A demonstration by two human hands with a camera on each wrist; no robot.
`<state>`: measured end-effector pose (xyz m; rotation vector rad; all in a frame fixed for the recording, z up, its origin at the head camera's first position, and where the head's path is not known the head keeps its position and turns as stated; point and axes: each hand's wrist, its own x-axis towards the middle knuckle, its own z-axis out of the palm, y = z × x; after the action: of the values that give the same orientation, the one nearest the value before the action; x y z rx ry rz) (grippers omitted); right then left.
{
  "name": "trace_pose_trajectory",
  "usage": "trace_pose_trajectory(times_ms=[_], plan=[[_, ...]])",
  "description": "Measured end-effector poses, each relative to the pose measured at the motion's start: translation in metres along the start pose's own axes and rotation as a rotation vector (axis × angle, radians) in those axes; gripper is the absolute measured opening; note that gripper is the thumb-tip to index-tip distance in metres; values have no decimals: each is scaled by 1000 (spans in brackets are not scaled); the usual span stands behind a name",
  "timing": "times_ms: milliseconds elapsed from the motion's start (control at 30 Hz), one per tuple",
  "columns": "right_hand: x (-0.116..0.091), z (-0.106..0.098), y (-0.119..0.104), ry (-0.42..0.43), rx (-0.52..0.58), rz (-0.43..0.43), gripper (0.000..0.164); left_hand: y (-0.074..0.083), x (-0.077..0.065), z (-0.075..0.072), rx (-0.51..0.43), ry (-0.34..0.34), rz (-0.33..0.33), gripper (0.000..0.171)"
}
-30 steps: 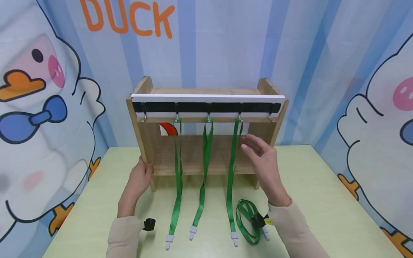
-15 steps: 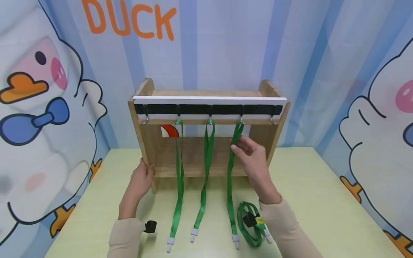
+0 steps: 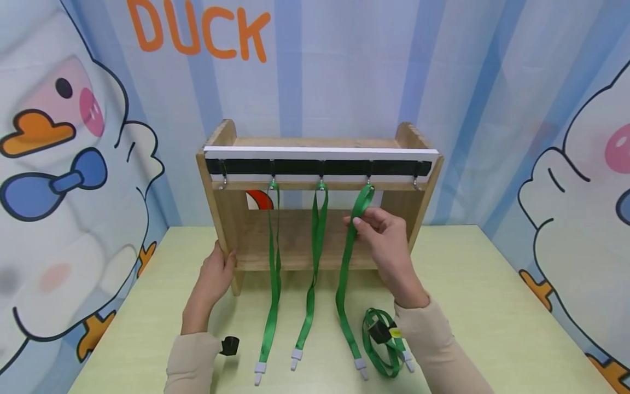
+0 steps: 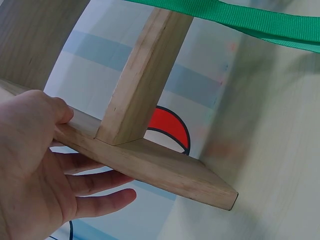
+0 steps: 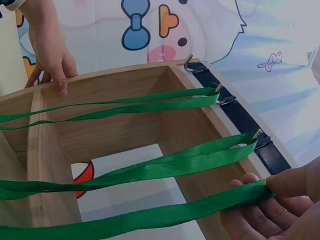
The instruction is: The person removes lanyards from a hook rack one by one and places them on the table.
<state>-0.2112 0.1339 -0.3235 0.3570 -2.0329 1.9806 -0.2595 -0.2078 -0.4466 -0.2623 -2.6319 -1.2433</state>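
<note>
A small wooden shelf (image 3: 305, 235) stands on the table, with a hook rail (image 3: 295, 166) across its upper front. Green lanyards with white clips hang from the three middle hooks. My right hand (image 3: 391, 241) pinches the right hanging lanyard (image 3: 346, 268) between thumb and fingers, just below its hook; the right wrist view shows the thumb lying on the green strap (image 5: 165, 216). With my left hand (image 3: 214, 272) I hold the shelf's left side panel (image 4: 165, 172), thumb on one face and fingers on the other.
A coiled green lanyard (image 3: 386, 358) lies on the table (image 3: 492, 306) beneath my right forearm. The outermost hooks, left (image 3: 224, 183) and right (image 3: 415, 183), bear no lanyard. A striped curtain (image 3: 339, 71) with duck pictures stands behind and at both sides.
My right hand has moved left from beside the right hanging lanyard and taken hold of it. The strap now bows to the left below the fingers. My left hand has stayed on the panel.
</note>
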Motion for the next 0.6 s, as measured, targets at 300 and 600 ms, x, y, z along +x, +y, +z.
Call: trace_pose_trajectory(times_ms=[300,600], plan=[[-4,-2,-8,5,40,-44,18,-2,0,2,5,7,7,52],[-12,-5,-3,3,49,-73,15,-4,2,2,23,30,22,50]])
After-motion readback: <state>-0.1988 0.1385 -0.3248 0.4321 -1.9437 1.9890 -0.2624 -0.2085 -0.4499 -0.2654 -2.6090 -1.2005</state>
